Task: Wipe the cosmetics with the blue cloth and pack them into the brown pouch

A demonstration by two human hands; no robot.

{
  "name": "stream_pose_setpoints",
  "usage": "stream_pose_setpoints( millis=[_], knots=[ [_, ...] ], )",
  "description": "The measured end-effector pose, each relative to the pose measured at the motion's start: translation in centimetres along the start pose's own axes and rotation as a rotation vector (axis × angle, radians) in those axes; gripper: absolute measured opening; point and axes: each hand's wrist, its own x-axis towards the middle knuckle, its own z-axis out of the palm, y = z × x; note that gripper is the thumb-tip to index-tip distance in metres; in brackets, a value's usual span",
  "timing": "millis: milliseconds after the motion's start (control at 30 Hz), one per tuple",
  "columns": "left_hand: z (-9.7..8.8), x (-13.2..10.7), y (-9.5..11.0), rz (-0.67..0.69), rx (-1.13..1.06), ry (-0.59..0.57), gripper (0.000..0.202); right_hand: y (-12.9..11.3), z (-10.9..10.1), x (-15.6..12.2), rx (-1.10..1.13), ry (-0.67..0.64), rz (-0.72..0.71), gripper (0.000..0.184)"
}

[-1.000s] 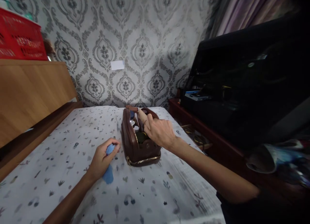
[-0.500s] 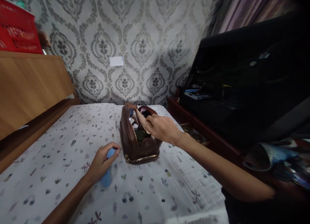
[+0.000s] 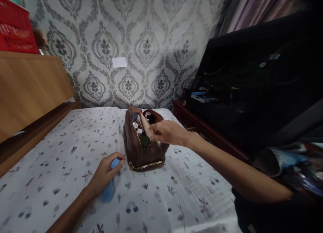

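Observation:
My left hand is wrapped round a blue cylinder-like thing, perhaps a bottle, just left of the bag; its top shows between thumb and fingers, its lower end below the palm. A brown zippered toiletry bag stands unzipped on the patterned sheet. Reaching over its right side, my right hand has its fingers closed at a beige flap standing inside the bag. Left of the flap are white-capped containers and a dark green item. The fingertips are partly hidden.
The white sheet with small prints covers the surface. At the left stands a wooden headboard-like panel with a red basket on top. A large black screen rises at the right. Behind is a patterned wall.
The view has shifted slightly. My left hand still grips the blue thing, whose lower end has swung a little left. My right hand stays at the flap, its fingers slightly shifted.

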Motion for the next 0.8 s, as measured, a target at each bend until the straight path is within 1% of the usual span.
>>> stream_pose_setpoints(
  millis=[133,233,333,467,600,700,800],
  knots=[
    [-0.6,0.5,0.6,0.03,0.022,0.013,0.031,0.5,-0.5,0.4,0.006,0.084,0.0,0.026],
    [-1.3,1.7,1.5,0.065,0.04,0.05,0.029,0.4,-0.3,1.5,-0.019,0.124,-0.007,0.029],
    [-1.8,3.4,2.3,0.055,0.014,0.116,0.03,0.2,0.5,3.2,-0.016,0.106,-0.03,0.028],
    [-1.8,5.3,2.5,-0.011,-0.082,0.19,0.035,0.1,1.6,4.8,0.002,0.025,-0.039,0.025],
    [-1.5,6.1,2.3,-0.045,-0.123,0.198,0.039,0.4,1.9,5.1,0.022,0.016,-0.069,0.026],
    [-1.3,6.3,2.6,-0.048,-0.115,0.197,0.042,0.5,1.9,5.0,0.044,0.04,-0.078,0.025],
    [-1.3,6.5,3.0,-0.053,-0.109,0.227,0.043,0.6,1.8,4.7,0.08,0.087,-0.086,0.022]
  ],
)
